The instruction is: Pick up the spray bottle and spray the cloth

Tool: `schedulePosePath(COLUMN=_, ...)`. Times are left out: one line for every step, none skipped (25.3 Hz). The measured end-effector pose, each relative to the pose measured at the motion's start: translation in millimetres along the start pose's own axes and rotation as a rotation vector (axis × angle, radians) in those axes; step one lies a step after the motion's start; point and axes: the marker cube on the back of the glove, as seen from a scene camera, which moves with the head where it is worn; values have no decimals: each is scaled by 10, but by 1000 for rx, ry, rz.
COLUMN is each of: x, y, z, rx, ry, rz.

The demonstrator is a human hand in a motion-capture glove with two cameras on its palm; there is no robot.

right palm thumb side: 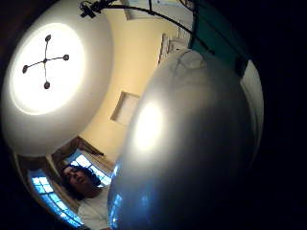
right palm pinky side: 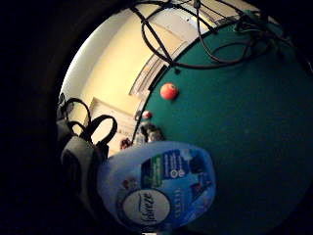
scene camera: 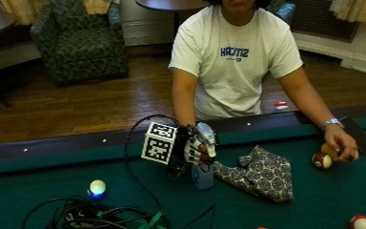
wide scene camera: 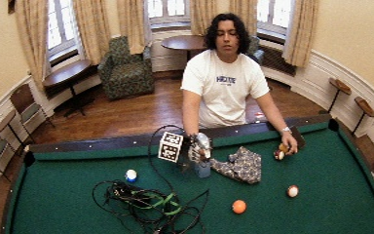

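Bottle [scene camera: 202, 175] stands upright on the green felt of the desk [scene camera: 310, 200], its pale blue body with a printed label on the felt and its grey spray head [scene camera: 206, 132] at the top, just beside the cloth [scene camera: 259, 172]. The grip, a gloved right hand [scene camera: 194, 149], holds the bottle with its fingers curled round the neck below the spray head. In the thumb side palm view the bottle's rounded body fills most of the frame, close against the palm; the little finger side view shows the label end of the bottle [right palm pinky side: 159, 193] over the felt.

The desk is a pool table with a dark rail [scene camera: 56, 143] along the person's side. The person [scene camera: 234, 57], in a white T-shirt, stands behind that rail. A tangle of black cables [wide scene camera: 148, 204] with a green strap lies on the felt well apart from the bottle, toward the near side of the wide view.

The cloth, patterned in dark and pale tones, lies crumpled on the felt between the bottle and the bare left hand [scene camera: 340, 145], which rests on two balls [scene camera: 322, 160] near the rail.

Other balls lie scattered: a blue-and-white ball [scene camera: 96, 188] near the cables, an orange ball [wide scene camera: 239, 206] and a red-and-white ball [wide scene camera: 292, 190] farther out on the felt, well apart from the bottle and the cloth.
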Motion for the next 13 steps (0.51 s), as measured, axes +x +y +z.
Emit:
schedulePosePath(x=0, y=0, z=4, rx=-2, ry=1, rz=-1)
schedulePosePath(x=-2, y=-3, z=7, rx=-2, ry=1, rz=-1)
schedulePosePath(x=-4, y=-7, z=8, rx=-3, ry=0, rz=-1)
schedulePosePath(x=-6, y=-9, z=9, rx=-3, ry=-1, rz=0)
schedulePosePath(x=-6, y=-10, z=10, rx=-3, ry=-2, rz=1)
schedulePosePath(x=-5, y=-8, z=10, rx=-4, ry=-2, rz=2)
schedulePosePath(x=-3, y=-5, z=10, rx=-5, ry=-1, rz=3)
schedulePosePath(x=-1, y=-1, z=10, rx=-5, ry=0, rz=3)
schedulePosePath(x=1, y=2, z=10, rx=-5, ry=0, rz=4)
schedulePosePath(x=1, y=3, z=10, rx=-5, ry=0, rz=4)
schedulePosePath(x=2, y=4, z=11, rx=-3, ry=0, rz=3)
schedulePosePath(x=2, y=4, z=11, rx=-2, ry=1, rz=2)
schedulePosePath(x=3, y=4, z=11, rx=-1, ry=2, rz=1)
